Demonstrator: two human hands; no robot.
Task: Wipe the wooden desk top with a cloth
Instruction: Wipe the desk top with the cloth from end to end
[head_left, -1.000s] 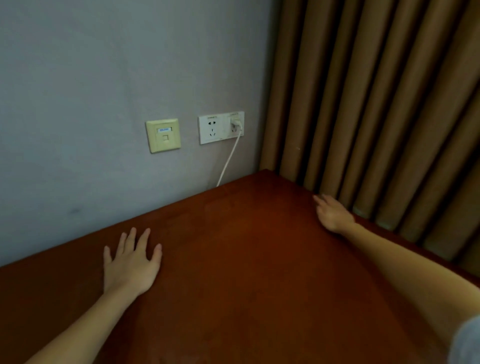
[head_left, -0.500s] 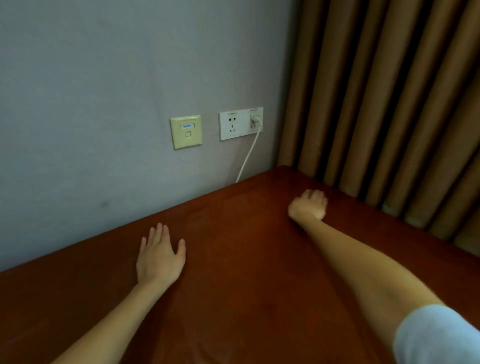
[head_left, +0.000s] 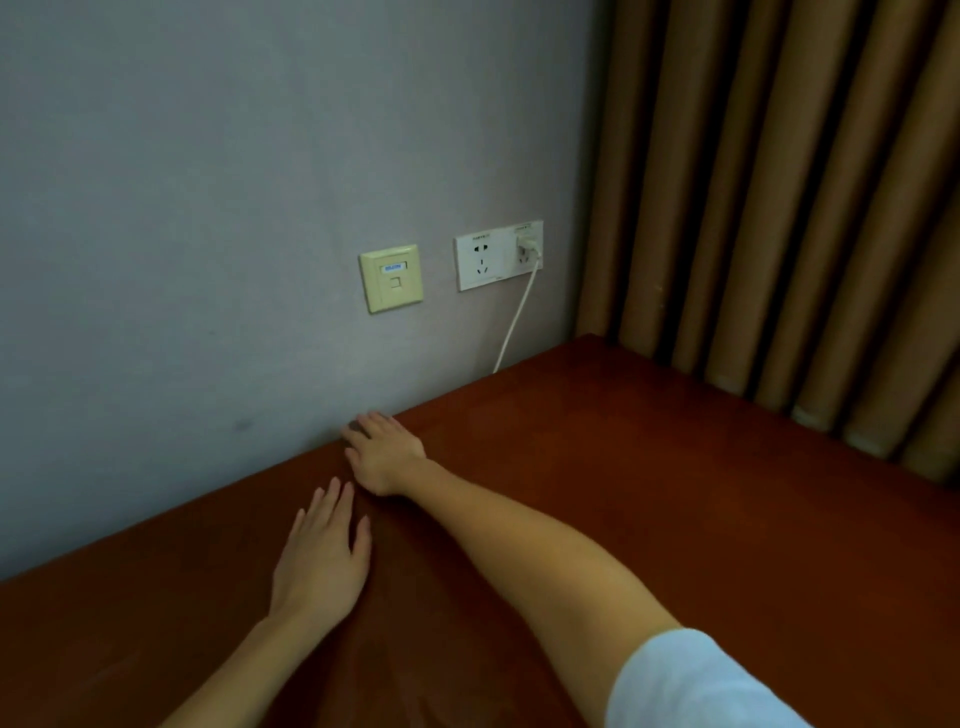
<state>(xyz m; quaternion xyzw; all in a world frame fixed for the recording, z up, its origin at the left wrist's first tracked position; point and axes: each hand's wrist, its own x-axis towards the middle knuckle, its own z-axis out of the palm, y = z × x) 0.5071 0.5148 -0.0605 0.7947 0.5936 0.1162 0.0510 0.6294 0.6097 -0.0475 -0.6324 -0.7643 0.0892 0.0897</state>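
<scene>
Head view: the reddish-brown wooden desk top (head_left: 649, 519) fills the lower frame, meeting the grey wall (head_left: 208, 208) along its 10 o'clock edge and the brown pleated curtain (head_left: 805, 208) along its 2 o'clock edge. The left hand (head_left: 322, 561) lies flat, palm down, fingers spread loosely and holding nothing, near the wall edge. The right hand (head_left: 387, 457) sits just beyond it toward 12 o'clock, pressed down at the very seam of desk and wall; whether it holds anything I cannot tell, and no cloth shows, though a dark smudge at the fingertips may be one.

To wipe well here, I judge the right hand should keep even downward pressure and run along the wall seam, with the left bracing in place.

Open room lies wide toward 3 and 5 o'clock across the bare top. Tight spots are the wall edge and the far corner at 1 o'clock, where a white cable (head_left: 514, 322) drops from the white wall socket (head_left: 498, 254), beside a cream network plate (head_left: 390, 278), and could snag.
</scene>
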